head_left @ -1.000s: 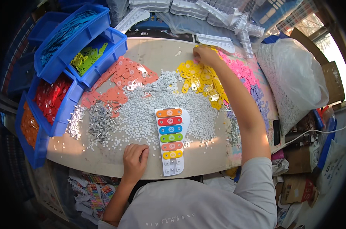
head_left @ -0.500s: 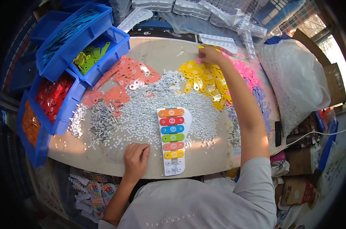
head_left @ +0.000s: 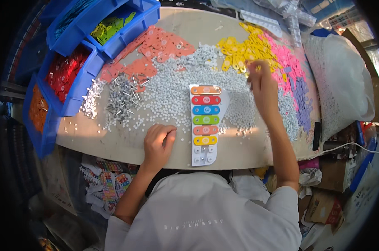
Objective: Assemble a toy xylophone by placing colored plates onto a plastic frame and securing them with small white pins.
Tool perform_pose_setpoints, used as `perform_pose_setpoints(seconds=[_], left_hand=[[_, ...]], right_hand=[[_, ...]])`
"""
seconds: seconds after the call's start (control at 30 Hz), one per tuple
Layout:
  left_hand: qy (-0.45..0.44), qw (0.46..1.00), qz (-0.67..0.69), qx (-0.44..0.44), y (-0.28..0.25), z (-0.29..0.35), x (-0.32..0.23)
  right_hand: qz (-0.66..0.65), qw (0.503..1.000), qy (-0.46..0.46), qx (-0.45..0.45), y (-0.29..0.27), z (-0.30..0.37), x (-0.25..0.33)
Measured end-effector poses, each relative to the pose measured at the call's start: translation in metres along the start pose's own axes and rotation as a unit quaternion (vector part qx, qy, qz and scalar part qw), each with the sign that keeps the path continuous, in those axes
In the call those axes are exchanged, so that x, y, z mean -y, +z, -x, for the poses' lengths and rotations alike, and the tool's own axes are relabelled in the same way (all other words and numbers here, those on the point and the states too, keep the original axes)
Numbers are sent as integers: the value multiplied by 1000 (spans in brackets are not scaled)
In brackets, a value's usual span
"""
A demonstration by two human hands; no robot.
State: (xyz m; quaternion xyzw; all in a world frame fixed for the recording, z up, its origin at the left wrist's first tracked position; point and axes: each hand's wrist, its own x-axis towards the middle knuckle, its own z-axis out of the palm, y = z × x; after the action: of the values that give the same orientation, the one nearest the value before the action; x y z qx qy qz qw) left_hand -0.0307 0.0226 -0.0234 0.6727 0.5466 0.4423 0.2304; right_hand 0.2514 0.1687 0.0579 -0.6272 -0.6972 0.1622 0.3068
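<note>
Fingers (head_left: 256, 65) of the right hand (head_left: 263, 78) curl inward, hold unclear, near flat yellow plastic tabs (head_left: 244, 50), where a low sweep could scatter small round grey discs (head_left: 168, 90) against the white, colour-barred plastic board (head_left: 205, 125) on the table (head_left: 248, 150).

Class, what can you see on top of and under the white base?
Six coloured strips and, nearer the person, round white parts sit on the white base. Its underside is covered.

My white base (head_left: 204, 161) carries orange, red, blue, green, salmon and yellow bars (head_left: 205, 120); my shirt (head_left: 214, 205) is grey.
</note>
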Motion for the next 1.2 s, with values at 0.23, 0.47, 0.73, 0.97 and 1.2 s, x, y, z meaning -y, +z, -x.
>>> perform_pose_setpoints(seconds=[0.23,0.47,0.73,0.97,1.2], left_hand=[[-32,999,-9,32,2,9,-20],[-89,988,43,121,17,28,-38],[-114,984,58,124,25,31,-37],[-134,980,68,127,27,26,-41],[-102,982,4,162,14,43,-47]], right_hand=[[-114,970,-86,197,-8,132,46],[-122,935,17,331,-2,150,59],[-81,952,72,288,9,157,46],[-216,937,158,226,19,172,16],[9,979,151,-136,-35,160,-47]])
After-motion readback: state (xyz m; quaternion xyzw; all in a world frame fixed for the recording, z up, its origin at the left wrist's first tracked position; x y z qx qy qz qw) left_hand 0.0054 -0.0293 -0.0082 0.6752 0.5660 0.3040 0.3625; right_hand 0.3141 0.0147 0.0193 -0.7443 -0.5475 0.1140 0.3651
